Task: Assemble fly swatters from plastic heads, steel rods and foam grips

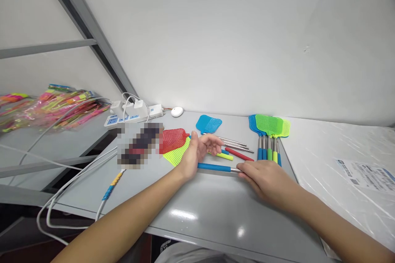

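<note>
My right hand (265, 178) pinches the metal rod of a blue fly swatter handle (214, 167), which lies level above the table. The heel of my left hand (197, 154) is against the handle's other end. Its fingers are loosely curled and apart, not wrapped around it. Beside my left hand lie a red swatter head (173, 140) and a yellow swatter head (176, 155). Behind both hands are several bare metal rods (236, 144), a red grip (239, 154), a yellow grip (224, 156) and a blue swatter head (209, 124).
Several fly swatters with green, blue and yellow heads (269, 125) lie together at the right. A plastic-wrapped white board (342, 144) is beyond them. A power strip (132, 118), a white round case (177, 111), cables and a blurred-out object (140, 146) are on the left.
</note>
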`<state>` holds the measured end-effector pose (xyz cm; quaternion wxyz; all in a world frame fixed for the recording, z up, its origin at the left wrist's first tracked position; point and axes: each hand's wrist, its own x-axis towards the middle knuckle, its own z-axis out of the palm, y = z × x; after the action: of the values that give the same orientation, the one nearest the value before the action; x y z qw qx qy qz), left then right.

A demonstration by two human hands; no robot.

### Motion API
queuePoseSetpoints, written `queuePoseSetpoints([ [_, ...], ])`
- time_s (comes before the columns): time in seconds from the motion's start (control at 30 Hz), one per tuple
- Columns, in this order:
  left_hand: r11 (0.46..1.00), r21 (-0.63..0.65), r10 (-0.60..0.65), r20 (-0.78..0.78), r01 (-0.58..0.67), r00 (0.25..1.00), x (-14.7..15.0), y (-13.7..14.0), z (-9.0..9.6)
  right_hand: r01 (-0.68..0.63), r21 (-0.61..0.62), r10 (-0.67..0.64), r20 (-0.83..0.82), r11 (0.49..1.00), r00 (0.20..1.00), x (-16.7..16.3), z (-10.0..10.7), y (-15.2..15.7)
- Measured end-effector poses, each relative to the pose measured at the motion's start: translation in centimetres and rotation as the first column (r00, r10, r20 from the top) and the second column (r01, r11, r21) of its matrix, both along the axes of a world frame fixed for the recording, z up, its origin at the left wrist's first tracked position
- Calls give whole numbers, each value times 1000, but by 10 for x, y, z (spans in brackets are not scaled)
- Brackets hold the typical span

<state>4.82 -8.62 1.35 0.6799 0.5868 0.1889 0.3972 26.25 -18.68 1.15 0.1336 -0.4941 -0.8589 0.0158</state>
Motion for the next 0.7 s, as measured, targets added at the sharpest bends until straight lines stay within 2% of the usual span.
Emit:
queuePoseSetpoints([
  [0.17, 1000, -1, -23, 2, 23, 1000, 6, -4, -3, -29, 89, 27, 26, 996, 999, -6, 0, -2],
  [0.33, 999, 29, -31, 6, 31, 1000, 8, -11, 1, -51, 91, 50, 6, 995, 999, -12, -3, -2],
  [0.53, 997, -4, -72, -6, 72, 997, 8, -13, -1, -49, 118, 46, 27, 992, 999, -13, -6, -3],
  [0.63, 997, -23, -79, -51, 78, 996, 7, -10, 2, -33, 88, 33, 6, 996, 999, -14, -3, -5],
  [0.7, 998, 17, -51, -141, 54, 989, 4, -10, 7, -19, 45, 20, -28, 999, 999, -14, 0, -6],
])
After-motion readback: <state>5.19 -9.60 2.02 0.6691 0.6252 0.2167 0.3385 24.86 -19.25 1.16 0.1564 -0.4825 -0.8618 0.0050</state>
